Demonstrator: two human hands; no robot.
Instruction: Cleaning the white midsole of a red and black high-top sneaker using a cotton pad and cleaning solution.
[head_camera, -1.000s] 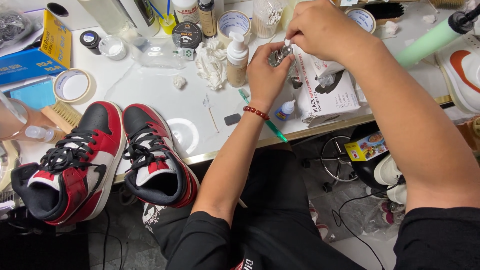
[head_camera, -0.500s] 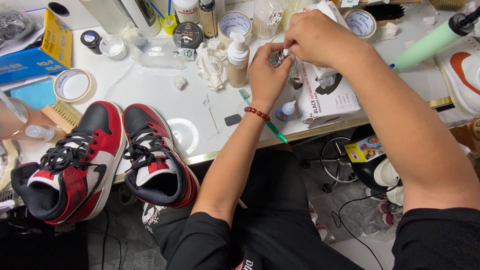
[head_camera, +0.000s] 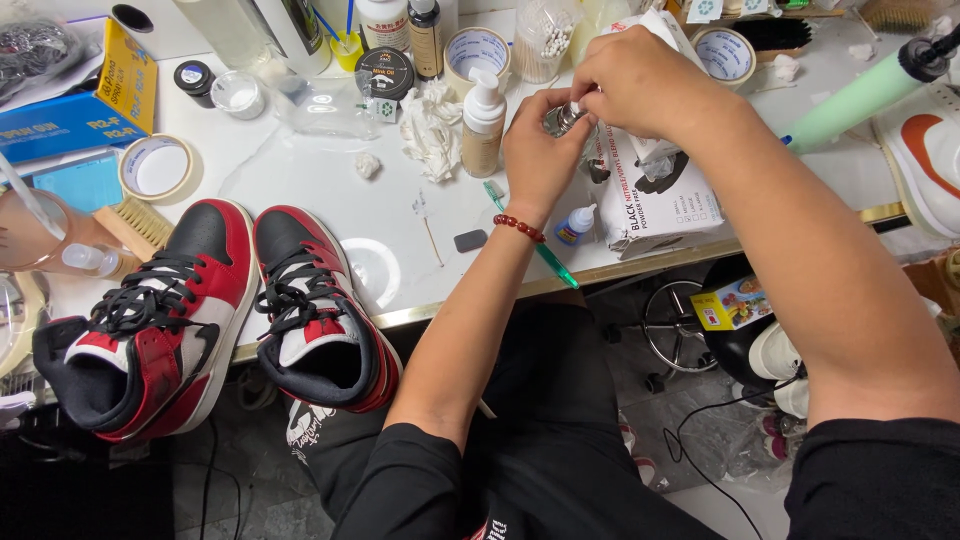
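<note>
Small glass bottle (head_camera: 566, 118) with a silvery metal neck is held above the white worktable (head_camera: 300, 180), between the two hands. Only part of it shows; its long axis appears tilted, neck end toward the right hand, but most of the body is covered, so exact direction cannot be told.

Left hand (head_camera: 540, 150): fingers curled narrow around the bottle's lower part, thumb side up, gripping it from below and the left. Red bead bracelet (head_camera: 518, 228) on the wrist. Forearm runs up from the lap, elbow low, wrist bent slightly back.

Right hand (head_camera: 640, 85): fingers bunched close, tips pinched at the bottle's neck end, knuckles up. Whether they hold a cap or only touch the neck cannot be told; the fingertips are hidden. Forearm comes in from lower right, crossing over the table edge.

Around the fingers:
- Under the right hand: white box of disposable gloves (head_camera: 655, 190), lying flat.
- Just left of the left hand's fingers: pump bottle (head_camera: 484, 120), upright, tan body, white pump.
- Further left: crumpled white tissue (head_camera: 432, 125).
- Below the left wrist: small dropper bottle with blue cap (head_camera: 575, 224) and a green toothbrush (head_camera: 530, 240), lying diagonally.
- Well apart, far left: pair of red, black and white high-top sneakers (head_camera: 215, 300), overhanging the table's near edge, toes pointing away from the person.
</note>
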